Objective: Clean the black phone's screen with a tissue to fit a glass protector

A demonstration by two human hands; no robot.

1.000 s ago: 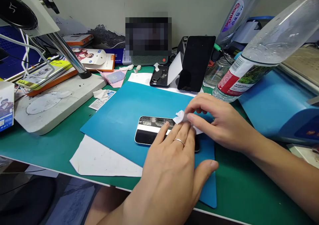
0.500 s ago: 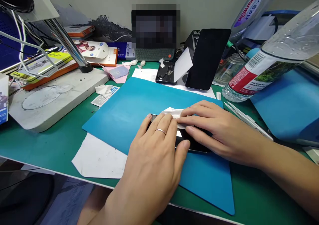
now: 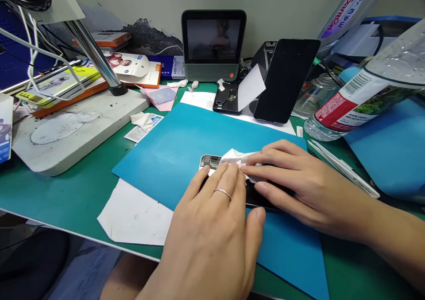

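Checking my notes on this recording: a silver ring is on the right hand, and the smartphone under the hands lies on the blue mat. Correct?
Not quite: the head view shows the silver ring on the left hand. The rest stands: that smartphone lies on the blue mat.

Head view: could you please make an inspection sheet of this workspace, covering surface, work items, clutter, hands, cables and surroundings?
Surface: blue mat on green tabletop; white paper partly under the mat.
Work items: phone-shaped device on the mat; crumpled white tissue over part of it.
Clutter: yellow box at left, clear bottle at right.
Hands: left hand palm down over the device; right hand has fingers on the tissue, grip unclear.
Cables: white cables hang by the metal post.
Surroundings: screen unit before a wall with a dark damaged patch.
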